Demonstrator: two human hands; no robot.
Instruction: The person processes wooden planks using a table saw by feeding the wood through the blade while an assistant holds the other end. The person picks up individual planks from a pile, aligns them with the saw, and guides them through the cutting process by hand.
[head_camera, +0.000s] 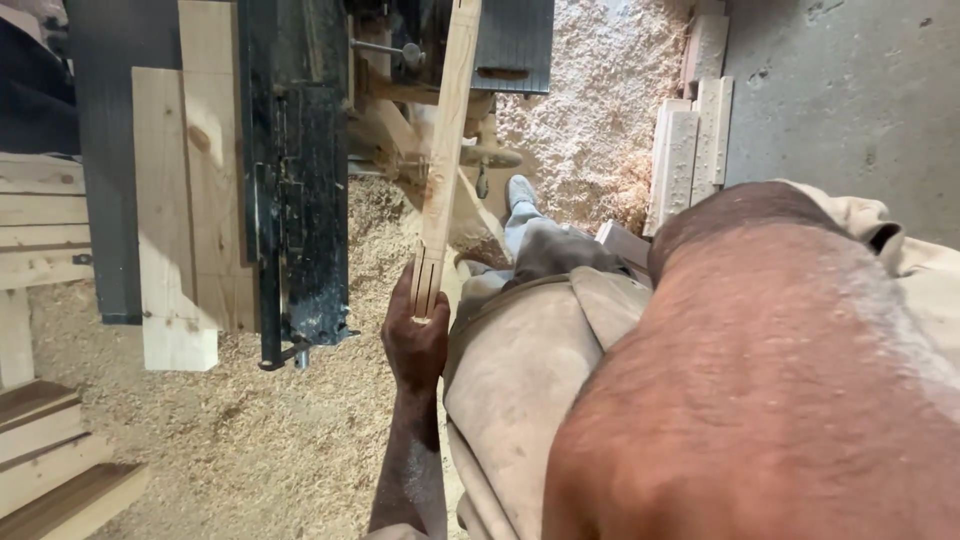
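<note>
One bare arm (760, 400), one hand (415, 335), seemingly one slat (445, 150)

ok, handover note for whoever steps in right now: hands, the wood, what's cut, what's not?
Left hand: closed around the near end of the long wooden strip, which runs away toward the dark saw machine.
Right hand: out of view; only the upper arm shows.
Done: the strip's held end shows two narrow slots cut in.
Left: cannot tell from this view whether more cuts are due.
Around: sawdust covers the floor, pale boards lie beside the machine, and grooved pieces are stacked far right.
</note>
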